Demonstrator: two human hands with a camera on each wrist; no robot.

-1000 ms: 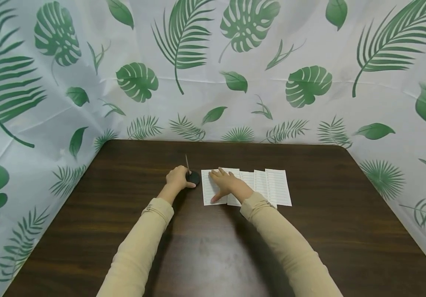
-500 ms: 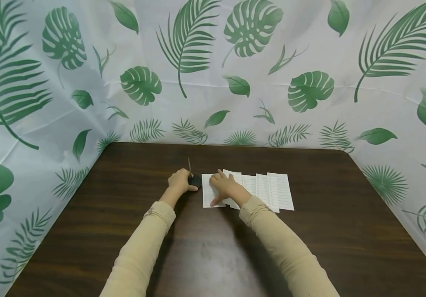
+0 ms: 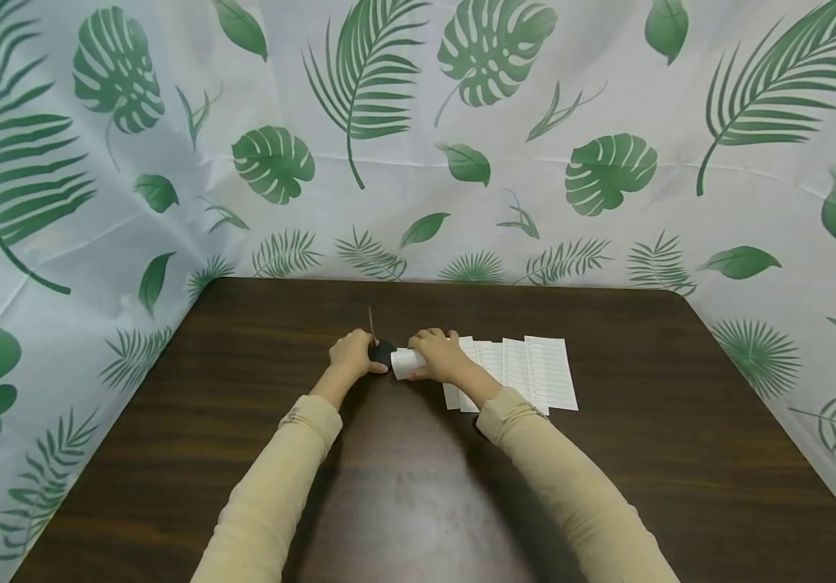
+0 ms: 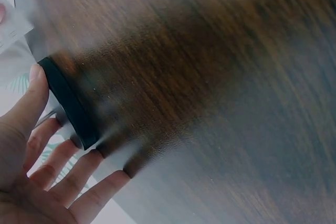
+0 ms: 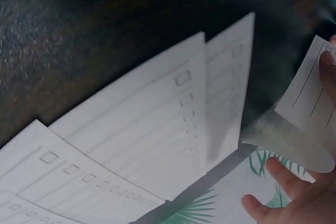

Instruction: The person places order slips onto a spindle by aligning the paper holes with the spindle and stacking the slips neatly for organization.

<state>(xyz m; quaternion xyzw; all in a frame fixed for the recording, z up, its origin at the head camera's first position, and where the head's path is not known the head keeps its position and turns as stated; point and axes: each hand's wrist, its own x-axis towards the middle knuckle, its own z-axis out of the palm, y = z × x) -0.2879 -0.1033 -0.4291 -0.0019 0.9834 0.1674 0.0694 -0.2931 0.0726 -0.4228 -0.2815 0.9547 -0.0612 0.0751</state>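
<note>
My left hand point(image 3: 350, 354) holds the black round base of a bill spike point(image 3: 382, 354) on the table. A thin rod point(image 3: 371, 322) stands up from it. In the left wrist view the thumb lies at one end of the base point(image 4: 71, 106) and fingers reach the other side. Just right of the spike, my right hand point(image 3: 438, 356) pinches a lined paper slip point(image 3: 406, 363), which bends into a curl. The right wrist view shows this slip point(image 5: 307, 90) with lines and a small checkbox. Several similar slips point(image 3: 550, 372) lie overlapping under and right of that hand.
The dark wood table point(image 3: 418, 502) has its back edge against a white curtain point(image 3: 403, 178) printed with green leaves, which also hangs along both sides. Both forearms in beige sleeves point(image 3: 272, 486) reach across the table's front part.
My right hand, first spread flat on the leftmost slip, has gathered its fingers and lifted that slip, now curled beside the spike. The left hand stays at the base.
</note>
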